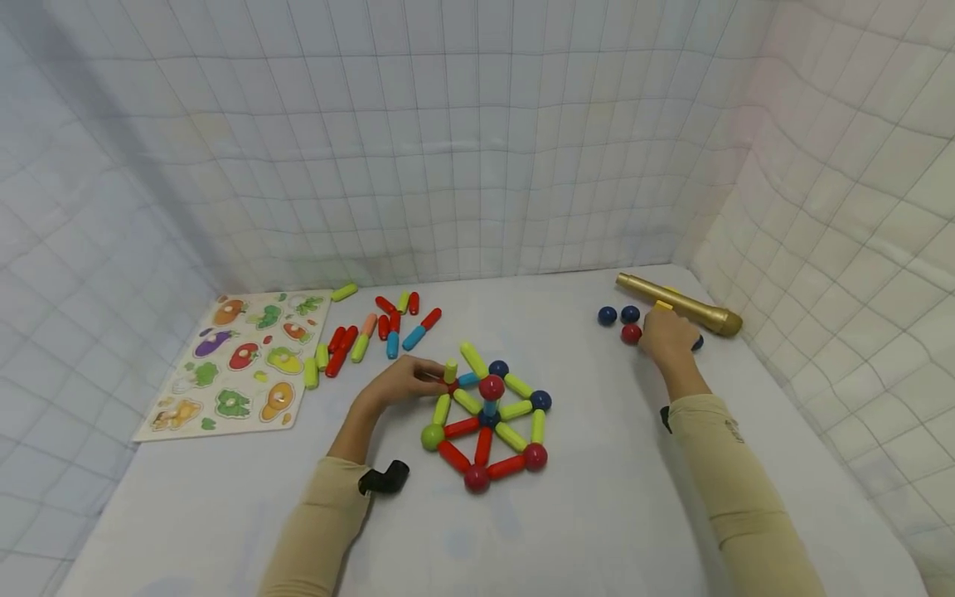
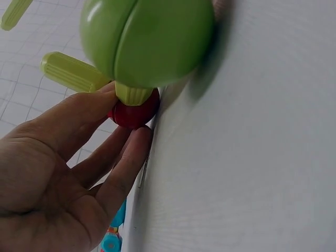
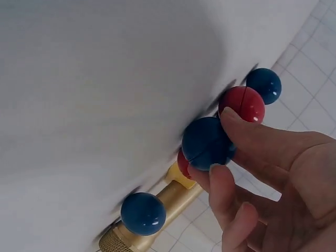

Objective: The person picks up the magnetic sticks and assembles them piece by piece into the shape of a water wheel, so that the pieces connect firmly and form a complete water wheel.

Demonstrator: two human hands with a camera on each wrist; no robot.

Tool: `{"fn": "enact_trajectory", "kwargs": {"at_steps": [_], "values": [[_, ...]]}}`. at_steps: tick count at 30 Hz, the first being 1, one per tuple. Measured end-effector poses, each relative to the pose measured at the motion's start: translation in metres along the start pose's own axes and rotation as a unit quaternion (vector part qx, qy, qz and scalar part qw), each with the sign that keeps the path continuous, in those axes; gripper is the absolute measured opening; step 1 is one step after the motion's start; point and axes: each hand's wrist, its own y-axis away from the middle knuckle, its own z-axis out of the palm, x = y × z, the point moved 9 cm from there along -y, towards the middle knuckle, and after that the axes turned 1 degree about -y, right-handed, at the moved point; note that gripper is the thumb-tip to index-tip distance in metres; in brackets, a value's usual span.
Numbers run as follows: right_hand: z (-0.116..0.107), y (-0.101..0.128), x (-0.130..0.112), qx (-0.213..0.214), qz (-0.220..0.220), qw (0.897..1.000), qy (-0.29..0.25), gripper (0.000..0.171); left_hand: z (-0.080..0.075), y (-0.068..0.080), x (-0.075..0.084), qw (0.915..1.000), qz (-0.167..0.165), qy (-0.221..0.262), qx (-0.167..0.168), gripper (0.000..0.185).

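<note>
A wheel-like frame of coloured rods and balls lies on the white table, with a navy hub ball (image 1: pixel 488 418) in its middle. From the hub a short blue rod (image 1: pixel 490 407) rises to a red ball (image 1: pixel 492 386). My left hand (image 1: pixel 401 383) grips a red corner ball (image 2: pixel 135 113) at the frame's left; an upright yellow-green rod (image 1: pixel 451 371) tops it. A green ball (image 1: pixel 433 437) sits nearer me. Far right, my right hand (image 1: pixel 669 333) pinches a dark blue ball (image 3: pixel 206 140) between thumb and fingers, beside a red ball (image 3: pixel 244 104) and other loose balls.
A gold toy microphone (image 1: pixel 686 307) lies behind my right hand. Several loose rods (image 1: pixel 393 323) are scattered at the back left, near a vegetable puzzle board (image 1: pixel 294 406). White gridded cloth walls (image 1: pixel 477 166) enclose the table at the back and sides.
</note>
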Motion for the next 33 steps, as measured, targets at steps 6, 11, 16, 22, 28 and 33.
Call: {"fn": "enact_trajectory", "kwargs": {"at_steps": [6, 11, 16, 22, 28, 33], "values": [[-0.032, 0.027, -0.039, 0.034, -0.031, 0.999, -0.009, 0.027, 0.001, 0.000, -0.001, 1.0000, -0.003, -0.005, 0.000, 0.039], [-0.085, 0.080, -0.131, 0.091, -0.149, 0.981, -0.088, 0.037, 0.000, 0.000, -0.001, 1.0000, -0.001, -0.007, 0.006, 0.041], [-0.096, 0.123, -0.222, 0.064, -0.296, 0.939, -0.161, 0.037, 0.001, -0.001, -0.004, 1.0000, 0.007, -0.004, 0.002, 0.039], [-0.077, 0.132, -0.272, 0.015, -0.340, 0.927, -0.158, 0.034, 0.003, 0.001, -0.003, 0.9998, 0.014, 0.009, -0.004, 0.038], [-0.061, 0.128, -0.281, -0.016, -0.332, 0.932, -0.144, 0.032, 0.004, 0.001, -0.004, 0.9998, 0.011, 0.012, -0.010, 0.039], [-0.051, 0.126, -0.285, -0.028, -0.331, 0.934, -0.135, 0.032, 0.003, 0.000, -0.006, 0.9999, -0.005, 0.013, -0.006, 0.040]]}}
